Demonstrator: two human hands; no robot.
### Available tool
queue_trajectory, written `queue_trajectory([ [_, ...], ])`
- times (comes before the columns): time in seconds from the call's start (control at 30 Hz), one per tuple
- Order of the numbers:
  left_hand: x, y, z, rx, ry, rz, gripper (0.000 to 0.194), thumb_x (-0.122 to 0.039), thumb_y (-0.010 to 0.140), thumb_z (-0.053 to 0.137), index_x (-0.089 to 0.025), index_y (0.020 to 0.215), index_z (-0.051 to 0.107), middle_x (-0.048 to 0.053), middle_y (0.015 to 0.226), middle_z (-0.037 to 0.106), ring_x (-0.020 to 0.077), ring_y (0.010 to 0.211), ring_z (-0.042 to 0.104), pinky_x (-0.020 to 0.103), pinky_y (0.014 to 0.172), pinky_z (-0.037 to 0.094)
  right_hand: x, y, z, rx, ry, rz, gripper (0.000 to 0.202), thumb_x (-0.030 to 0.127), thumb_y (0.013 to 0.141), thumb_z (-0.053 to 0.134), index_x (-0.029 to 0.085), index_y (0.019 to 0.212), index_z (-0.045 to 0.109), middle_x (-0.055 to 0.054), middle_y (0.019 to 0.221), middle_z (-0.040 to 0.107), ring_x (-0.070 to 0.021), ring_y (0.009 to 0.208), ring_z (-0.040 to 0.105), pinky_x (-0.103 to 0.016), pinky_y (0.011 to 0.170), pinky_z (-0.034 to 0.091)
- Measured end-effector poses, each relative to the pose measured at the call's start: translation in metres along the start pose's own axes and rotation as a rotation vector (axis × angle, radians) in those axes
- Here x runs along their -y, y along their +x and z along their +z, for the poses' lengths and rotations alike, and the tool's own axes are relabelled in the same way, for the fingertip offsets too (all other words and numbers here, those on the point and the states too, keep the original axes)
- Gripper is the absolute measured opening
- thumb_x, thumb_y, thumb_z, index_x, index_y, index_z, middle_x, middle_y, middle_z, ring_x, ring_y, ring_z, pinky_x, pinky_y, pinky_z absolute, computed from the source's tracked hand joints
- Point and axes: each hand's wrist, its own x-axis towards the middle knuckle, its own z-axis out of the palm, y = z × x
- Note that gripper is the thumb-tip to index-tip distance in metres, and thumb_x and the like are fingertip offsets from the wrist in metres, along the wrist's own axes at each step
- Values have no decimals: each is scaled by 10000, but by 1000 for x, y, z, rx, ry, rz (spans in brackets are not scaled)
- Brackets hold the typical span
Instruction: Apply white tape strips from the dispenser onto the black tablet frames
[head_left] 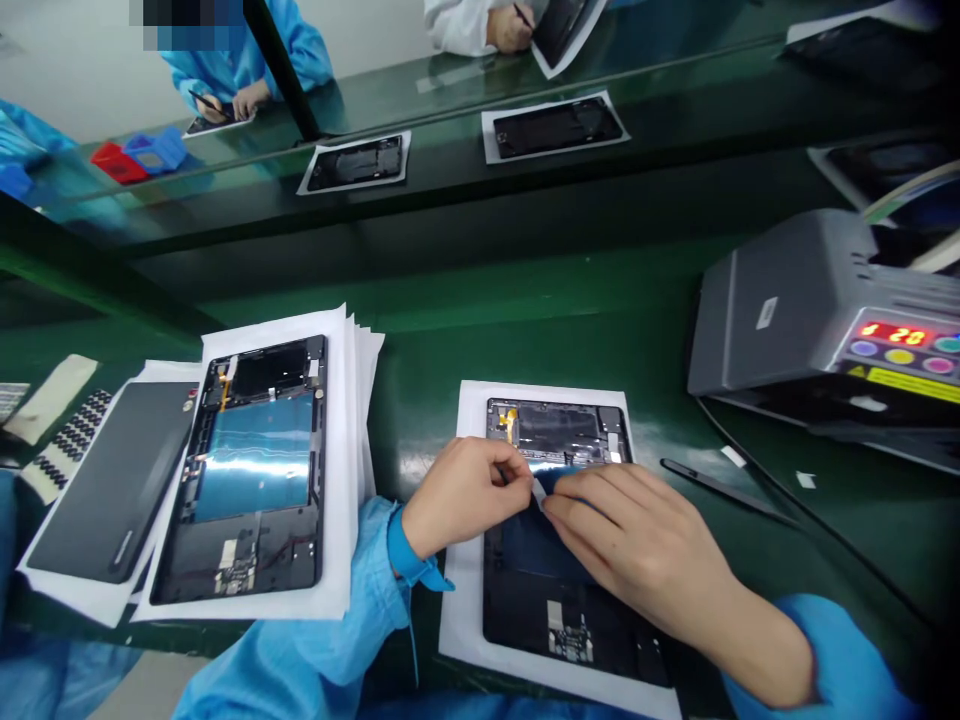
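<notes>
In the head view, my left hand [469,497] and my right hand [649,550] meet above an opened tablet housing [517,610]. Between their pinched fingertips is a small white strip [538,494], apparently a piece of tape. The housing lies face up on a white paper sheet [461,635], with an orange flex cable [512,425] near its top and a small circuit board [570,640] near its bottom. My right hand hides part of its middle and right side. A blue wristband [411,555] circles my left wrist.
Left, another opened tablet [289,545] lies on stacked paper beside a closed grey tablet [112,480]. Right stand a grey machine with red digits [780,310], black tweezers [720,487] and a cable [795,490]. Housings [555,128] lie on the shelf; co-workers sit beyond.
</notes>
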Motion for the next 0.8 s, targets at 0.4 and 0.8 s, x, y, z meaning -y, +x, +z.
queue_trajectory([
  [0.4,48,22,-1,-212,987,539,344,-344,930,567,-135,1203,580,114,1265,592,277,1180,518,413,919,477,-49,20,52,-10,-119,19,143,198,929,553,169,889,687,-18,825,694,-115,715,606,-254,662,435],
  [0.8,49,23,6,-247,918,496,362,-324,956,484,-106,1221,601,99,1327,579,282,1150,525,430,989,429,-59,32,63,40,-112,-2,79,145,888,611,140,939,670,-21,798,696,-119,675,598,-270,657,451],
])
